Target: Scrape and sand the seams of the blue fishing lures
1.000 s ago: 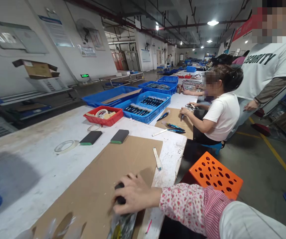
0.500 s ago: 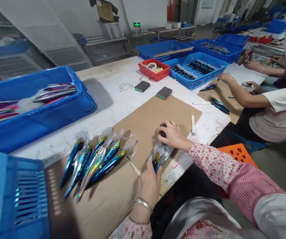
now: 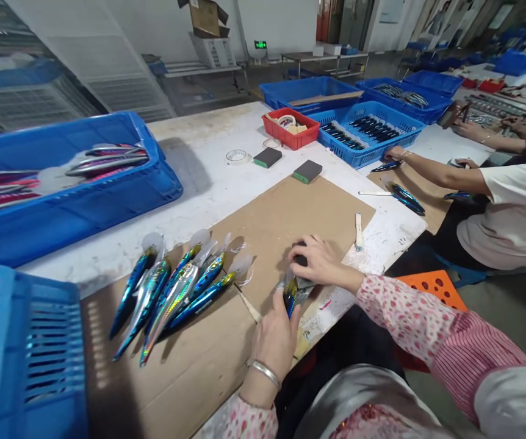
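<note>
My left hand (image 3: 273, 341), with a silver bangle at its wrist, is closed around a blue and yellow fishing lure (image 3: 291, 297) over the cardboard's near edge. The lure's clear lip end points away from me, and the hand hides part of its body. In my right hand (image 3: 320, 261) is a dark sanding sponge (image 3: 300, 258), gripped by curled fingers right beside the lure's lip end. Whether the sponge touches the lure, I cannot tell. Left of my hands, several shiny blue fishing lures (image 3: 178, 305) lie in a pile with their clear lips facing away.
Cardboard (image 3: 285, 207) covers part of the white table. Two dark sponges (image 3: 307, 171) and a tape roll (image 3: 238, 157) lie beyond it. Blue crates (image 3: 121, 201) stand left; a red tray (image 3: 296, 137) and blue basket (image 3: 359, 160) stand behind. A co-worker's hand (image 3: 398, 155) is at right.
My right hand has brought the sponge slightly nearer to me, closer over the lure's lip end. My left hand keeps its hold. The co-worker's hand has moved left beside the blue basket.
</note>
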`<state>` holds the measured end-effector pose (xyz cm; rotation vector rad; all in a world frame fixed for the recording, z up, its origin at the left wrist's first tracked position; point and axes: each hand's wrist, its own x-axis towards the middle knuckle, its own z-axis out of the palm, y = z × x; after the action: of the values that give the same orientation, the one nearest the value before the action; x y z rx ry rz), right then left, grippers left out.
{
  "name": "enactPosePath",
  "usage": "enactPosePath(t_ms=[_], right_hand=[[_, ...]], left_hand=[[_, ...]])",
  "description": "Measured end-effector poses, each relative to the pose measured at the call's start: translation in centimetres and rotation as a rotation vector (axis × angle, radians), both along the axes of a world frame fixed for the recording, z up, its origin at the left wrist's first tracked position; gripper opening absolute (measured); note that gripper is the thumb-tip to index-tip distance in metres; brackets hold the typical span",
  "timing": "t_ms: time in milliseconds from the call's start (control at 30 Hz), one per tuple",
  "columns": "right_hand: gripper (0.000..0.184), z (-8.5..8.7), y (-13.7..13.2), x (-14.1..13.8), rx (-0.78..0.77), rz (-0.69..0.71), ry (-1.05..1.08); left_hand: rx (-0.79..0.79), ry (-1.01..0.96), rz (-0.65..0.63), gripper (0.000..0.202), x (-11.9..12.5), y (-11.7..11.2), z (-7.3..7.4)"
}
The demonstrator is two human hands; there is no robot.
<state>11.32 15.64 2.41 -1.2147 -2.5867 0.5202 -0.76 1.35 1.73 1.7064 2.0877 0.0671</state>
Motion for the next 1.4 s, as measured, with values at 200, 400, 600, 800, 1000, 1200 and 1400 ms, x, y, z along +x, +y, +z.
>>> enactPosePath(t_ms=[200,400,600,800,1000,1200,1400], right_hand=[[0.019,-0.2,0.4,-0.3,0.070,-0.155,-0.029],[0.020,0.1,0.0,-0.3,0.055,-0.166,-0.020],[0.017,0.2,-0.4,-0.4,0.016,-0.093,-0.012],[0.017,0.1,-0.4,-0.4,0.048,-0.162,-0.015],[0.017,0.2,-0.4,-0.3,0.045,-0.140,0.007],[0.014,0.3,-0.7,-0.2,0.023,0.014,0.023],[0.015,0.3,-0.4,-0.2,0.093,-0.031,-0.002]], left_hand=[[0.050,0.011,0.026,0.046,0.0,-0.1,-0.2],[0.028,-0.012,0.030,0.045,0.2,-0.1,0.0],[0.053,0.004,0.014,0.045,0.1,-0.2,-0.6],[0.040,0.009,0.021,0.045,0.2,-0.1,-0.2],[0.027,-0.001,0.032,0.047,0.1,-0.1,0.0],[0.017,-0.029,0.022,0.048,-0.3,0.0,-0.3],[0.019,-0.037,0.021,0.048,-0.3,-0.1,-0.3]])
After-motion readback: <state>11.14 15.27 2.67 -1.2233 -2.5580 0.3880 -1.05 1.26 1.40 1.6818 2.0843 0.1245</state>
